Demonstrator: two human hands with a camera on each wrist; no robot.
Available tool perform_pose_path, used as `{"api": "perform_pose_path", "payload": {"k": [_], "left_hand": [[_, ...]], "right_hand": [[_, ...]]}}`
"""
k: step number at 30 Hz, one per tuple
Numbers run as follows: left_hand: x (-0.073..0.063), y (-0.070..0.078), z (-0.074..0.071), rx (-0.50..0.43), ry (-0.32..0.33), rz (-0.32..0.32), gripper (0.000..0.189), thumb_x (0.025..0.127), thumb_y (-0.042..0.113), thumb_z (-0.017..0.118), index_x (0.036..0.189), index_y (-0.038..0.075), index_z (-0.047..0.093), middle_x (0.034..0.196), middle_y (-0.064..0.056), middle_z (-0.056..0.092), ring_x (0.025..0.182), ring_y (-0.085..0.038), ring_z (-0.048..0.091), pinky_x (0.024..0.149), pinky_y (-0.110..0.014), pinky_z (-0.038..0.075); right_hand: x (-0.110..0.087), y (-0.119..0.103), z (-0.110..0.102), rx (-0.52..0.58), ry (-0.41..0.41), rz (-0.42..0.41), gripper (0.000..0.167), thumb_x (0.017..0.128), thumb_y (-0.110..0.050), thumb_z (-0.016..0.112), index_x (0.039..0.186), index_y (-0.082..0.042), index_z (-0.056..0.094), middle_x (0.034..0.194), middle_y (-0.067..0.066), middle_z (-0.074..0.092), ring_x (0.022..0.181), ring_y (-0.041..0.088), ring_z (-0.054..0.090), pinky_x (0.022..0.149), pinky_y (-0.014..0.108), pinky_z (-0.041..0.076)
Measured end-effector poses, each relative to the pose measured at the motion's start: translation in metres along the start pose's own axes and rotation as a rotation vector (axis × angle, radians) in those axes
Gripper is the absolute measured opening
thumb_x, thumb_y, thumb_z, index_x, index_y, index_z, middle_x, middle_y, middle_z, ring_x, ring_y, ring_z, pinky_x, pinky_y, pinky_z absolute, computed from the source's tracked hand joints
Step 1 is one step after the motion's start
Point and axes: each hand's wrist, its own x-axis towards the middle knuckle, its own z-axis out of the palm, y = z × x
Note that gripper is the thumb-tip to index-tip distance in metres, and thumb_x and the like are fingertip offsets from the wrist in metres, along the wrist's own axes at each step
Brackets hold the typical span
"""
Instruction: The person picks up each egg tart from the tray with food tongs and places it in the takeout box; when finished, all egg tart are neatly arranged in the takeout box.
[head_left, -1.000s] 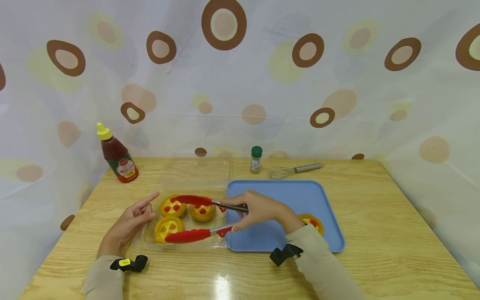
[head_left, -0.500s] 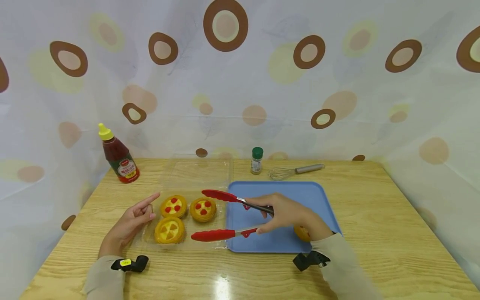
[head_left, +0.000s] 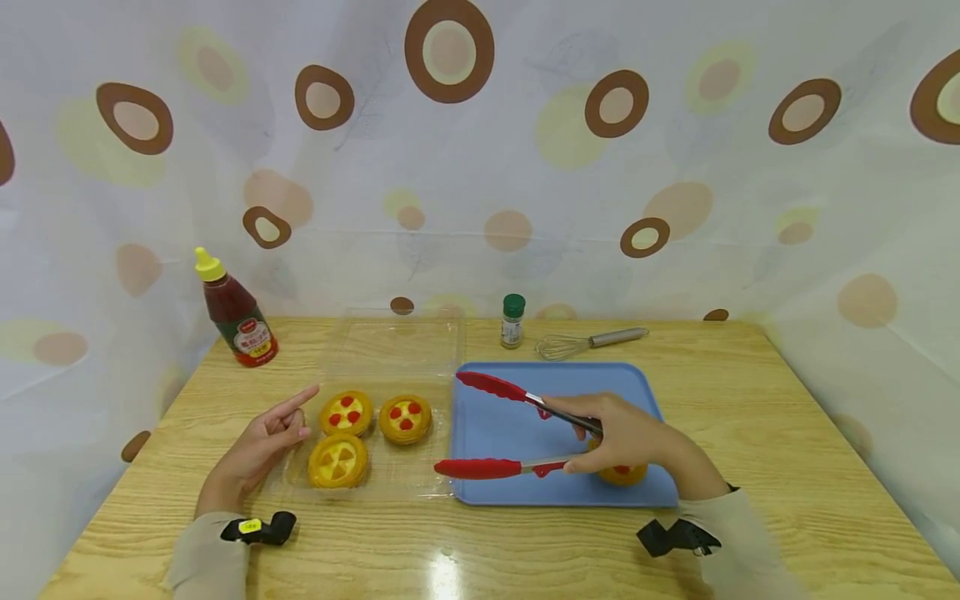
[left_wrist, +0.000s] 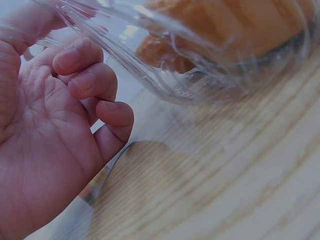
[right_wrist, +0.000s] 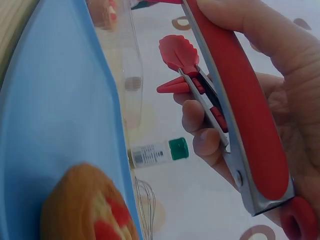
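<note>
Right grip (head_left: 626, 429) curled round red tongs (head_left: 513, 468), tips spread apart; one tart (head_left: 624, 474) below it on blue tray (head_left: 495, 425). Left grip (head_left: 258, 443): index straight, others loosely curled, beside clear box (head_left: 408, 468); three tarts (head_left: 405, 419) inside, right of it.

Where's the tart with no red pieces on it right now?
In the head view, the plain-topped tart sits at the near-left of the clear container, left of the blue tray and just in front of a red-dotted tart.

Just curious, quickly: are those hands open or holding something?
Left hand: partly curled at the clear container; can't tell if gripping.
Right hand: holding the red tongs.
</note>
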Motion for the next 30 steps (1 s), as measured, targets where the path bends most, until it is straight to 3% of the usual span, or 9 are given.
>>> {"api": "perform_pose_path", "payload": {"k": [4,8,11,14,18,21,30], "left_hand": [[0.0,0.0,0.001,0.005,0.004,-0.004,0.054,0.096,-0.009,0.041,0.148,0.003,0.03,0.078,-0.003,0.028,0.067,-0.013,0.033,0.065,-0.033,0.023],[0.0,0.001,0.001,0.012,0.011,-0.006,0.054,0.096,-0.009,0.041,0.148,0.002,0.029,0.078,-0.003,0.028,0.067,-0.013,0.034,0.064,-0.033,0.024],[0.0,0.001,0.002,0.021,0.02,-0.01,0.054,0.096,-0.009,0.041,0.148,0.002,0.029,0.078,-0.002,0.029,0.067,-0.015,0.033,0.064,-0.033,0.024],[-0.001,0.002,0.003,0.02,0.023,-0.013,0.054,0.096,-0.009,0.041,0.148,0.003,0.03,0.078,-0.002,0.029,0.067,-0.015,0.033,0.064,-0.033,0.024],[-0.002,0.002,0.003,0.016,0.022,-0.009,0.053,0.097,-0.009,0.039,0.148,0.004,0.031,0.079,-0.002,0.029,0.068,-0.011,0.036,0.064,-0.033,0.024],[-0.002,0.001,0.003,0.022,0.022,-0.007,0.053,0.097,-0.008,0.039,0.148,0.004,0.031,0.079,-0.002,0.029,0.069,-0.008,0.038,0.065,-0.032,0.025],[0.0,0.001,0.002,0.012,0.017,-0.001,0.054,0.096,-0.011,0.039,0.148,0.003,0.03,0.079,-0.003,0.027,0.067,-0.013,0.034,0.065,-0.033,0.023]], "right_hand": [[-0.017,0.003,-0.005,-0.002,0.016,0.06,0.076,0.077,-0.029,0.079,0.14,-0.002,0.045,0.078,0.005,0.052,0.058,0.013,0.044,0.052,0.022,0.04],[-0.033,0.008,-0.008,-0.063,0.042,0.13,0.078,0.077,-0.036,0.078,0.141,-0.006,0.045,0.109,0.011,0.062,0.088,0.015,0.058,0.071,0.025,0.05],[-0.045,0.011,-0.01,-0.095,0.064,0.149,0.079,0.076,-0.038,0.078,0.141,-0.006,0.046,0.135,0.015,0.051,0.113,0.025,0.053,0.084,0.029,0.051],[-0.056,0.013,-0.012,-0.074,0.081,0.12,0.078,0.076,-0.033,0.08,0.139,-0.001,0.047,0.128,0.017,0.055,0.089,0.014,0.055,0.064,0.02,0.048],[-0.07,0.016,-0.015,-0.069,0.106,0.064,0.075,0.075,-0.026,0.081,0.137,0.001,0.048,0.093,0.006,0.059,0.059,0.003,0.036,0.046,0.016,0.033],[-0.082,0.017,-0.016,-0.088,0.128,0.033,0.073,0.075,-0.023,0.081,0.136,0.001,0.049,0.075,-0.003,0.046,0.057,-0.002,0.033,0.046,0.016,0.032],[-0.121,0.025,-0.022,-0.123,0.157,0.104,0.07,0.076,-0.023,0.08,0.135,-0.001,0.05,0.072,-0.005,0.047,0.058,-0.001,0.034,0.046,0.016,0.031]]}}
